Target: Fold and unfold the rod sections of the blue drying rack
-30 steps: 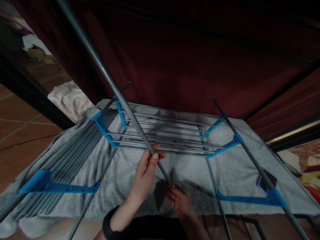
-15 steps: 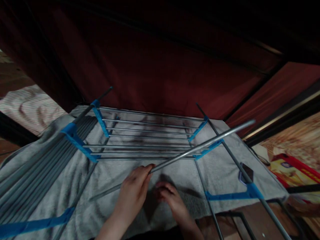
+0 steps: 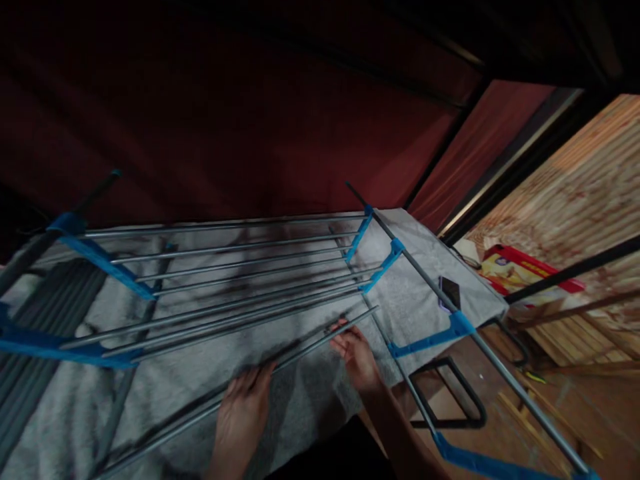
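A long grey metal rod (image 3: 300, 351) lies low across a grey towel (image 3: 200, 373), slanting from lower left up to the right. My left hand (image 3: 245, 417) grips it near its middle, fingers curled over it. My right hand (image 3: 356, 353) pinches the rod close to its right end. Beyond them stands a drying rack (image 3: 225, 267) of parallel grey rods held between blue plastic brackets (image 3: 377, 265).
A grey side tube with blue clips (image 3: 457, 325) runs down to the lower right. A small dark phone-like object (image 3: 449, 292) lies on the towel's right edge. A black wire frame (image 3: 450, 393) and a red-and-yellow box (image 3: 520, 273) are on the floor at right. Dark red curtain behind.
The rod swung from pointing up and left, over to the right, then down flat on the towel. My right hand moved onto its right end. The view has turned right.
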A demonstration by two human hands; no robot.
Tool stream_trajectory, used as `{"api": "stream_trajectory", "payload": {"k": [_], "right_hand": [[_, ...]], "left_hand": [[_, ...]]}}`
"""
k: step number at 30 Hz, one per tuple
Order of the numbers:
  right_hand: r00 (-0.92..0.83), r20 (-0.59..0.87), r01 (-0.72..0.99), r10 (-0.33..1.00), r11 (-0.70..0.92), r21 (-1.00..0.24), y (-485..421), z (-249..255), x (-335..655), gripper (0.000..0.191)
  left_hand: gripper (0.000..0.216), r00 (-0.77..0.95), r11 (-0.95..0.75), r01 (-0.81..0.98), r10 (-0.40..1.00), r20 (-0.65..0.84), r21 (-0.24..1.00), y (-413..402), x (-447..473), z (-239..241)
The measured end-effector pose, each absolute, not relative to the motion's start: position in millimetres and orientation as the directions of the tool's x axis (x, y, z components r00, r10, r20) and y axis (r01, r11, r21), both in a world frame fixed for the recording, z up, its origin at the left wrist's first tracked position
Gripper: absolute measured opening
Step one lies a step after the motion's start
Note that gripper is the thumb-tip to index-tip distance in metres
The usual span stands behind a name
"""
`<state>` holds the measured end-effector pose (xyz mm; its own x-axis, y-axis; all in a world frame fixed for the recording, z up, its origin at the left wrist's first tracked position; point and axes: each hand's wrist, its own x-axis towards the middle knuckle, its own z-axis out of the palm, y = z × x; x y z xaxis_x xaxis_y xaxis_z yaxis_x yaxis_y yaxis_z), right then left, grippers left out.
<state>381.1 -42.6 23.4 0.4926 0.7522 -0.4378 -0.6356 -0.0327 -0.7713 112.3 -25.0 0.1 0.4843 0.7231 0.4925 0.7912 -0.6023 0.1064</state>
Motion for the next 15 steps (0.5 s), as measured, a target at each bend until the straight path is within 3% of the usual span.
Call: {"api": "stream_trajectory", "payload": {"k": [15], "right_hand": [[0.625,-0.51,-0.673,0.591,0.077,-0.735,-34.3,-9.8,429.7,0.034]], "left_hand": [[0.034,0.603,-0.687,0.726,0.652,0.459,0.021,-18.5,95.0,-26.3]]}}
